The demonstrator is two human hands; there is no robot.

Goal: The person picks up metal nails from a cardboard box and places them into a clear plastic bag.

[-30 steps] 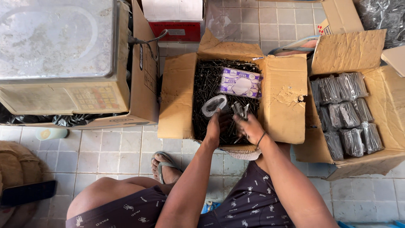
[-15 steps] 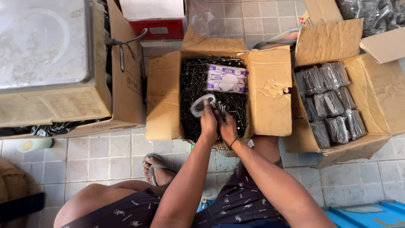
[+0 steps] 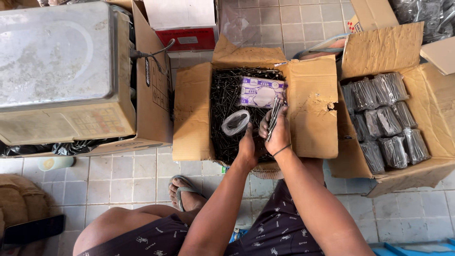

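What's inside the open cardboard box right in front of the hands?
The cardboard box holds a heap of loose dark nails, with a purple-and-white packet and a clear plastic bag on top. Its bottom is covered.

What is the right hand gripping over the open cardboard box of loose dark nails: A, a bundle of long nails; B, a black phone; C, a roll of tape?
A: the right hand grips a bundle of long dark nails above the open cardboard box.
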